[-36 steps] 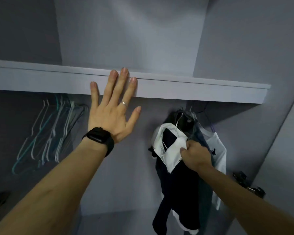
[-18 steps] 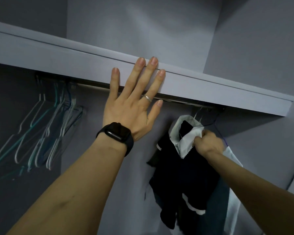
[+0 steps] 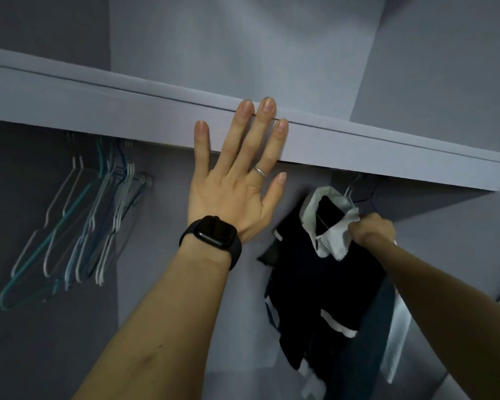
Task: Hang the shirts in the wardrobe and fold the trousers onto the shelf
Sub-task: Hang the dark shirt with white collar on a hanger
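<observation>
1. Your hands were both raised inside the wardrobe, one free and one holding cloth.
2. At far left, empty wire hangers (image 3: pixel 78 226) hung in a bunch, well apart from the work.
3. Your left hand (image 3: pixel 234 194) was spread flat with straight fingers, its fingertips against the front edge of the shelf (image 3: pixel 98 111), gripping nothing.
4. Right of it hung the dark shirt (image 3: pixel 324 290), its long axis running down from the hanger hook (image 3: pixel 351 187) just under the shelf. It looked limp, with white trim and a white collar (image 3: pixel 338 241).
5. Your right hand (image 3: pixel 373 229), by far the nearer, pinched that collar from the shirt's right side.
6. I could not tell whether the hook was on the rail, since the shelf front hid it. The hook lay above and slightly left of your right hand.
</observation>
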